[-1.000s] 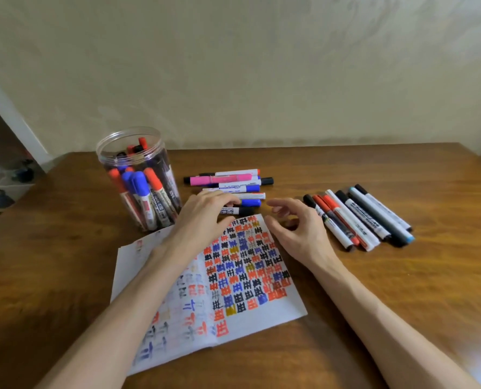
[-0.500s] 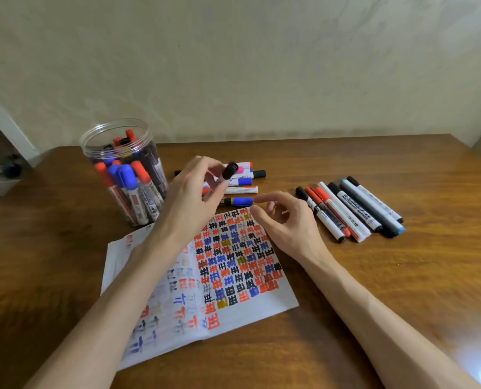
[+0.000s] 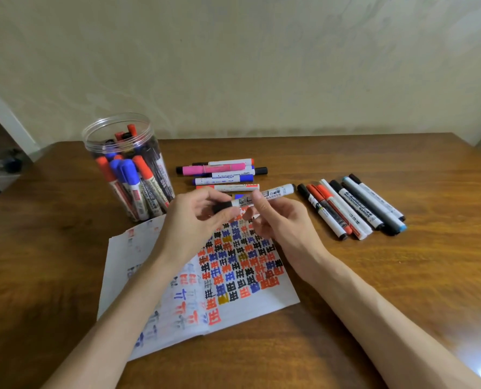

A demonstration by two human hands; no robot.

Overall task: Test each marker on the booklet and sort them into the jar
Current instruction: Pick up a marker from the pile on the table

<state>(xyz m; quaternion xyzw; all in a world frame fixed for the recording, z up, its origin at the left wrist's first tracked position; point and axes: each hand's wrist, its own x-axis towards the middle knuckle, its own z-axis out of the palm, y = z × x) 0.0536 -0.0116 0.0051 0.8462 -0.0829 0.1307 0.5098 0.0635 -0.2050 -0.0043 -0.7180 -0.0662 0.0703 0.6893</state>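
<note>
Pinches the black cap of the marker (image 3: 275, 193) in the fingers of the left hand (image 3: 194, 223), grips its white barrel in the fingers of the right hand (image 3: 284, 223), level just above the 12 o'clock edge of the booklet (image 3: 256, 313), off the surface (image 3: 374, 290). Judged light, stiff, smooth, probably slick. Best held mid-barrel and at the cap, pulled straight apart. Bound, once tested, for the jar (image 3: 115, 130) at 10 o'clock.

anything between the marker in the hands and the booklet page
Nothing visible lies between them: the right hand holds the marker by its barrel and the left hand grips its black cap, over the booklet's far edge. Only that cap covers the tip.
</note>
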